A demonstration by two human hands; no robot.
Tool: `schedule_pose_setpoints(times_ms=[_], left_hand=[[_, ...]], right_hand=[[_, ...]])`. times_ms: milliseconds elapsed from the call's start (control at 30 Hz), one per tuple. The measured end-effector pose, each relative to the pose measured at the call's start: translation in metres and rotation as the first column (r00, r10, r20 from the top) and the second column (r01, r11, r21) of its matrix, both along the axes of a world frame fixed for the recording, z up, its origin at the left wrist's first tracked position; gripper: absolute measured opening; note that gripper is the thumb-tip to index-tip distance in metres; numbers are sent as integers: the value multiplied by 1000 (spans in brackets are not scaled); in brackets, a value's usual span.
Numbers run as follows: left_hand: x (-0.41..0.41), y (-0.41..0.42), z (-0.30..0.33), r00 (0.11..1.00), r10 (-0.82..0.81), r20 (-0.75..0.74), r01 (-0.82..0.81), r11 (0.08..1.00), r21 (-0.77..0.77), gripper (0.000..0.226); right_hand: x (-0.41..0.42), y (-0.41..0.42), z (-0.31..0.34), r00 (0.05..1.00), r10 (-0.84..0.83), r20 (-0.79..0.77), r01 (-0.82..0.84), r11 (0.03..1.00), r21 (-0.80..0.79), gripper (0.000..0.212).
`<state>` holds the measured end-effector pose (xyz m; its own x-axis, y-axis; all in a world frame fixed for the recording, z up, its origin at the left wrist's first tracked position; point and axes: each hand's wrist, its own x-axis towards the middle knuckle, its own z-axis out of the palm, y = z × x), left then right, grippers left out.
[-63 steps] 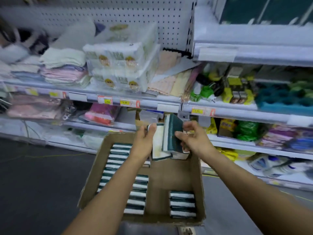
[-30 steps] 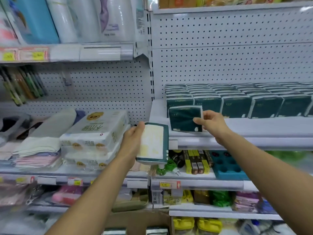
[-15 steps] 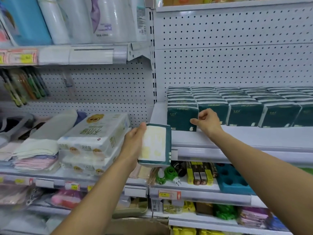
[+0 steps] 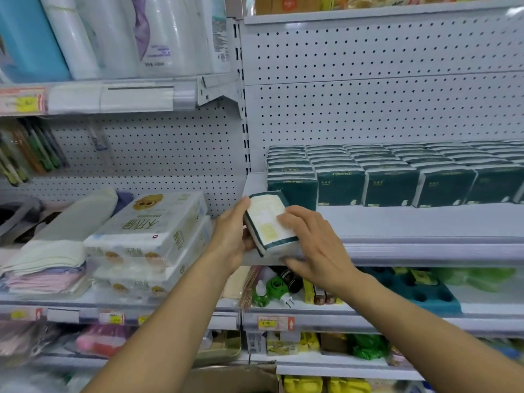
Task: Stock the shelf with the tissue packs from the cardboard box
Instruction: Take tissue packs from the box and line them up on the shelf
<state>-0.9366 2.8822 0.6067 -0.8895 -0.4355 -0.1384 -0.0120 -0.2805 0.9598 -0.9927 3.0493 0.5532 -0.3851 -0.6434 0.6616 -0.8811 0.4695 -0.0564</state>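
A dark green tissue pack (image 4: pixel 268 222) with a pale label is held tilted at the front left corner of the grey shelf (image 4: pixel 425 225). My left hand (image 4: pixel 232 236) grips its left side. My right hand (image 4: pixel 309 245) lies over its right half, fingers on the label and thumb below. Behind it, rows of matching green tissue packs (image 4: pixel 391 177) fill the back of that shelf. Only the top rim of the cardboard box (image 4: pixel 232 378) shows at the bottom edge.
Large white wrapped tissue bundles (image 4: pixel 147 231) and folded cloths (image 4: pixel 45 262) sit on the left shelf. Tall rolls in plastic (image 4: pixel 119 35) stand above. Below the hands are small bottles, yellow packets and a teal tray (image 4: pixel 416 290). Pegboard backs the shelves.
My right hand left the pack it set on the shelf's left row and came back down onto the pack in my left hand. That pack moved right and tilted toward the shelf edge.
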Motion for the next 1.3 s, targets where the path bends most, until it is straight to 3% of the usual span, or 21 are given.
schedule_pose_setpoints(times_ms=[67, 100, 200, 267, 333, 433, 533, 600, 700, 767, 900, 967, 1033, 1100, 1300], left_hand=[[2, 4, 4, 999, -38, 14, 38, 999, 8, 39], [1, 1, 5, 999, -26, 38, 28, 999, -33, 43], [-1, -11, 2, 998, 20, 60, -4, 966, -258, 43], [-2, -15, -2, 999, -53, 14, 54, 932, -359, 39], [-1, -10, -3, 986, -160, -37, 137, 925, -353, 41], [-6, 1, -1, 967, -239, -94, 198, 927, -320, 47], [-12, 9, 0, 966, -202, -160, 145, 940, -309, 24], [-16, 13, -1, 964, -195, -179, 128, 935, -330, 17], [-21, 22, -2, 952, -226, -204, 130, 908, -398, 15], [-25, 30, -3, 943, -251, -217, 134, 886, -444, 16], [-41, 41, -3, 912, -342, -228, 162, 808, -566, 19], [-57, 37, -5, 932, -279, -231, 27, 690, -723, 25], [-72, 25, -8, 956, -151, -252, -162, 447, -880, 37], [-85, 13, -13, 964, -88, -249, -223, 234, -946, 47], [-110, 2, -28, 979, -81, -187, -190, -38, -981, 60]], right_hand=[[4, 0, 4, 991, -16, 135, 42, 981, -189, 54], [6, 2, 10, 958, 0, 287, 90, 950, -298, 41], [5, 12, 28, 653, 228, 722, 277, 815, -508, 20], [-1, 20, 30, 484, 379, 789, 349, 743, -571, 23], [-3, 26, 31, 378, 459, 804, 368, 722, -586, 25], [-3, 31, 30, 302, 497, 813, 352, 735, -580, 24], [-5, 38, 32, 253, 512, 821, 350, 743, -571, 24], [-6, 43, 32, 297, 452, 841, 350, 768, -537, 31], [-12, 55, 31, 573, 199, 795, 331, 831, -447, 54], [-21, 67, 32, 735, 118, 668, 260, 860, -438, 47], [-49, 89, 39, 829, 123, 546, 181, 865, -468, 23], [-69, 100, 40, 864, 54, 501, 203, 872, -445, 23], [-87, 113, 37, 876, -28, 481, 252, 878, -407, 24], [-102, 121, 33, 883, -122, 453, 300, 889, -346, 24], [-123, 108, 28, 936, -285, 207, 317, 938, -140, 45]])
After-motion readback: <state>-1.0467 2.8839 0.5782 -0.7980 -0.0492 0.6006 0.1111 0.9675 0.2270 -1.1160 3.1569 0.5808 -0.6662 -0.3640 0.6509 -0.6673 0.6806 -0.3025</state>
